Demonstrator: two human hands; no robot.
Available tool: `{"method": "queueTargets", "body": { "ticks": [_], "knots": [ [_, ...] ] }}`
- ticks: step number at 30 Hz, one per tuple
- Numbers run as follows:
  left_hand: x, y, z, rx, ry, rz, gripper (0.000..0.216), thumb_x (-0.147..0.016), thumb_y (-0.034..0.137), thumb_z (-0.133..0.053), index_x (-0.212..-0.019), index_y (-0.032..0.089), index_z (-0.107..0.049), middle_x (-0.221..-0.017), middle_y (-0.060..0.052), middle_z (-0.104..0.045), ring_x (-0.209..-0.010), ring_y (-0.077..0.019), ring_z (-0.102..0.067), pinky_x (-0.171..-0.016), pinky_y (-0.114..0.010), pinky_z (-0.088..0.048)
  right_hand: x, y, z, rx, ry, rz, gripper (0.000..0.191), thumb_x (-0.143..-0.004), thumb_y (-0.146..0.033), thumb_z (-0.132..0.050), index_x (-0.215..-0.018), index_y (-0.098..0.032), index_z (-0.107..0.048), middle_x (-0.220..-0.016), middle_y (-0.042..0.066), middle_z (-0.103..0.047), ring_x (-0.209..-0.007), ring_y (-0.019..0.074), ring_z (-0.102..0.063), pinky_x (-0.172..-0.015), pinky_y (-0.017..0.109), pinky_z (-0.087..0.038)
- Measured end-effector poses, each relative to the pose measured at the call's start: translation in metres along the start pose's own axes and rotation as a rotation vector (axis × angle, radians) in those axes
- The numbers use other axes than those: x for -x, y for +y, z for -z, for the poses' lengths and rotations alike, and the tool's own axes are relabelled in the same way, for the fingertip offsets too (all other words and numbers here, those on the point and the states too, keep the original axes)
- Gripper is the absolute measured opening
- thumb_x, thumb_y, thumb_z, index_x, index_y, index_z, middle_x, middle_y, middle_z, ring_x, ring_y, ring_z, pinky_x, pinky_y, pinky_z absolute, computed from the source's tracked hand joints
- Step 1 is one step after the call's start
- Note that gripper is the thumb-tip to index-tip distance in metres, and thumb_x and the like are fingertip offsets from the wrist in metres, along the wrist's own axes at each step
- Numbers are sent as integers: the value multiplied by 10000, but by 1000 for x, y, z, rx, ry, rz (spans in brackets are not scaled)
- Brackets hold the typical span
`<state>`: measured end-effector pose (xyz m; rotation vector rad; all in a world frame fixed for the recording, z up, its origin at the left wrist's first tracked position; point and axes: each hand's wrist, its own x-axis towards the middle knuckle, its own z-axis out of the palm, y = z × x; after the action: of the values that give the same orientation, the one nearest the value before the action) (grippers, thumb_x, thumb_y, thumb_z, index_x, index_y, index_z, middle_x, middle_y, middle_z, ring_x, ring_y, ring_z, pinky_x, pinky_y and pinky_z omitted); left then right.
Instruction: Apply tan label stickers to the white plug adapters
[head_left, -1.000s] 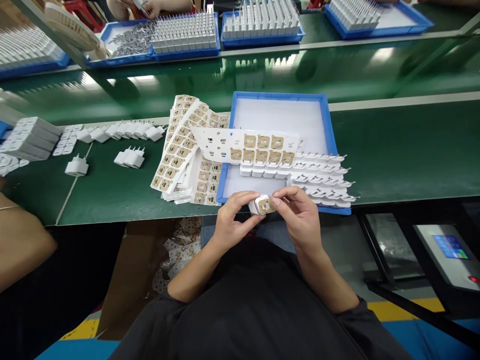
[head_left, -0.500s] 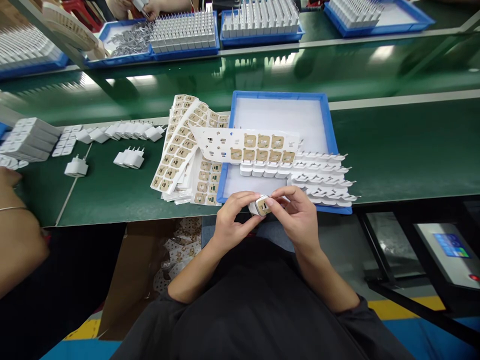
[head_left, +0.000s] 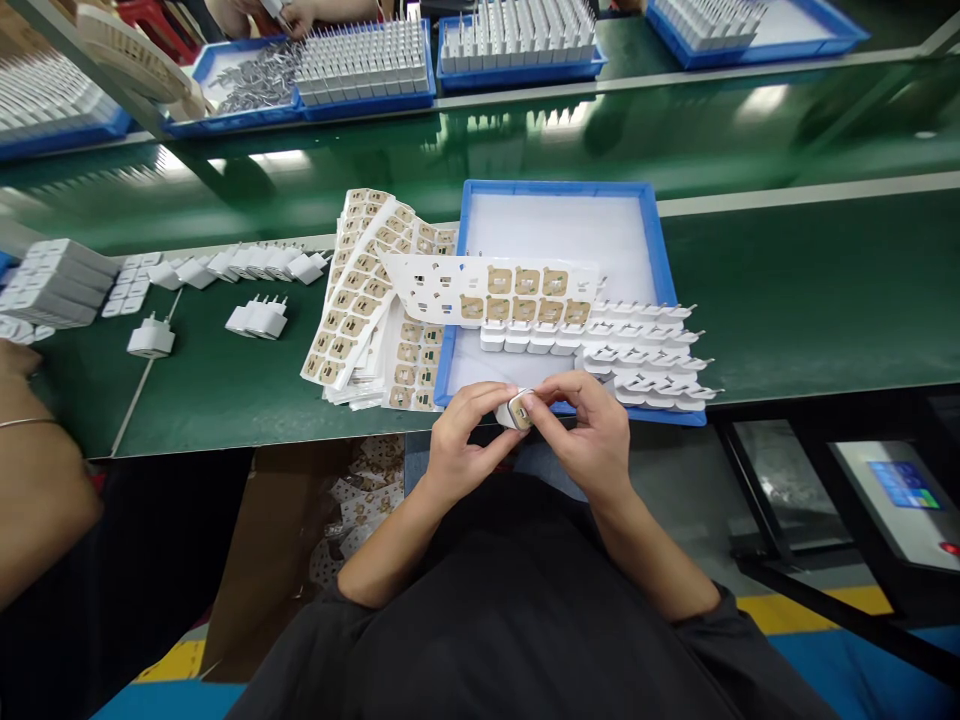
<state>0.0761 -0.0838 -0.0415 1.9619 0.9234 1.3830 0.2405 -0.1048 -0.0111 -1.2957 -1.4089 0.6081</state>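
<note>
In front of my body, my left hand [head_left: 474, 432] grips a small white USB power adapter [head_left: 505, 411] between thumb and fingers. A tan adhesive sticker [head_left: 520, 408] covers much of the adapter's upturned face. My right hand [head_left: 589, 425] is closed at the adapter's other side, its thumb on the sticker; its curled fingers are partly hidden. Just beyond my hands, a partly used sheet of tan stickers [head_left: 526, 283] lies across a blue-rimmed tray [head_left: 555, 188]. Rows of white power adapters [head_left: 645, 360] with pins fill the tray's right front part.
Stacked sticker sheets [head_left: 360, 290] lie left of the tray. Farther left are loose adapters [head_left: 259, 318] and stacked white parts [head_left: 56, 280]. A co-worker's arm [head_left: 37, 470] is at the left edge. Behind the green belt [head_left: 525, 150] stand more blue trays [head_left: 525, 75].
My right thumb has slid left over the sticker, covering more of it. My right hand has shifted slightly left; my left hand stays around the adapter.
</note>
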Motion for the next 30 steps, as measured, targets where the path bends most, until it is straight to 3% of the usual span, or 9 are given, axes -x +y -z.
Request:
{"method": "queueTargets", "body": {
  "ticks": [3, 5, 10, 15, 22, 30],
  "knots": [
    [2, -2, -1, 48, 20, 15, 410, -859, 222, -780, -1250, 248, -660, -1158, -84, -748, -1114, -233, -709, -981, -388, -592, -3, 1, -1, 61, 40, 51, 103, -867, -282, -764, -954, -272, -707, -934, 37, -646, -781, 188, -612, -717, 363, -590],
    [5, -4, -3, 90, 50, 35, 425, -847, 211, -791, -1248, 248, -656, -1169, -87, -739, -1142, -238, -699, -994, -393, -589, -5, 2, -3, -4, 48, 3, 124, -879, -327, -754, -986, -276, -717, -1004, 52, -614, -819, 190, -609, -660, 334, -593],
    [9, -7, -7, 153, 153, 34, 478, -816, 186, -817, -1252, 255, -634, -1180, -84, -717, -1161, -235, -685, -1007, -404, -583, -4, 7, -7, -280, -96, -118, 182, -990, -391, -587, -953, -258, -706, -927, 51, -617, -851, 189, -606, -636, 293, -572],
    [5, -8, -8, 58, 158, -87, 422, -865, 179, -760, -1251, 260, -611, -1188, -76, -701, -1146, -217, -688, -998, -410, -589, 6, 6, -13, -372, -154, -166, 328, -842, -404, -777, -1119, -278, -657, -1134, 70, -584, -959, 204, -609, -642, 275, -575],
    [2, -7, -10, -5, 184, -167, 469, -818, 138, -808, -1222, 243, -594, -1151, -61, -693, -1124, -211, -701, -983, -412, -608, 7, 10, -16, -509, -135, -154, 167, -929, -313, -681, -1095, -297, -682, -1113, 42, -584, -1030, 184, -605, -795, 291, -563],
    [2, -8, -14, -139, 198, -287, 402, -853, 139, -772, -1187, 255, -579, -1109, -34, -704, -1126, -216, -712, -949, -431, -639, 8, 11, -25, -563, -17, -167, 69, -894, -242, -668, -956, -263, -691, -1028, 29, -606, -992, 178, -608, -789, 285, -527]
  ]
}}
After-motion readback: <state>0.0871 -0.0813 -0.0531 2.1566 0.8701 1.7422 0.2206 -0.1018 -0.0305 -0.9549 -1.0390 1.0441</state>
